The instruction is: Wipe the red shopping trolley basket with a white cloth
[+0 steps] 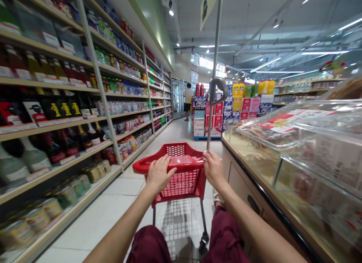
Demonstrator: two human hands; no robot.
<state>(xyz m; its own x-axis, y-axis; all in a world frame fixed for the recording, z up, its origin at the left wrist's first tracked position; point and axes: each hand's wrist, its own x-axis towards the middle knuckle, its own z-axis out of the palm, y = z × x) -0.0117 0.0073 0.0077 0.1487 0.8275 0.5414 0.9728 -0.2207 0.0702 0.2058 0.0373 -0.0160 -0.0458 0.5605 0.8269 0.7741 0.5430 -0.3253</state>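
i see shelves (pixel 56 116) of bottles and cans walling my left side, and a glass-topped surface (pixel 296 157) running close along my right. between them the tiled floor (pixel 118 202) gives an open aisle ahead, up to stacked boxes (pixel 226 112) and a person (pixel 187 100) standing far down it. the red cart (pixel 181 172) sits just in front of me, mid-aisle but nearer the surface edge, its long axis pointing straight down the aisle, basket away from me. a grey pole (pixel 213 85) rises from its right side. my left hand (pixel 160 174) lies on the handle, fingers curled over it; my right hand (pixel 213 166) grips the handle's right end at the pole's foot.
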